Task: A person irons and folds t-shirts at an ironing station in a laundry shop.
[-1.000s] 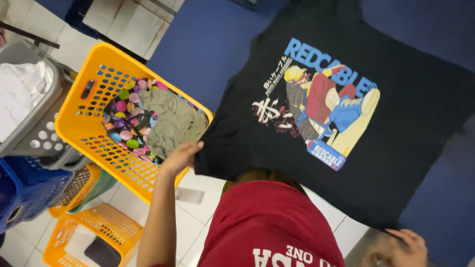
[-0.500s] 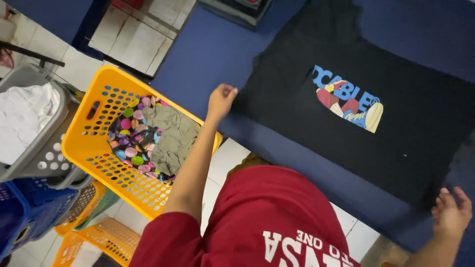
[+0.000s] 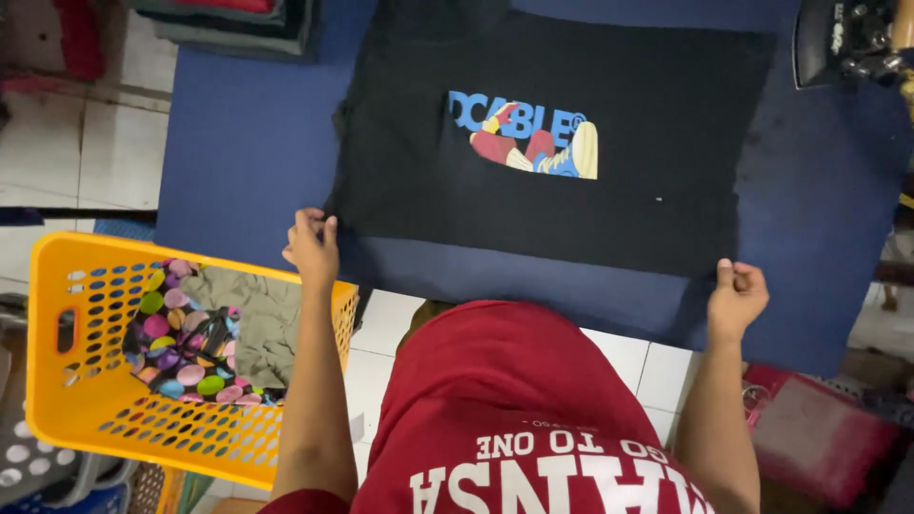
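Observation:
A black T-shirt (image 3: 609,200) with a colourful cartoon print lies folded flat on a blue padded table (image 3: 238,143). My left hand (image 3: 312,246) pinches the shirt's near left corner. At the near right corner, my right hand (image 3: 735,297) grips the folded edge. Both hands sit at the table's front edge, in front of my red shirt.
A yellow perforated laundry basket (image 3: 90,400) with an olive garment and a polka-dot cloth stands on the tiled floor at my left. Folded clothes (image 3: 228,24) lie at the table's far left. A dark iron (image 3: 847,38) sits at the far right. A red bag (image 3: 819,438) lies by my right leg.
The shirt has been folded up from the bottom, so only part of the print shows. Both hands moved to its near corners. My view swung square to the table.

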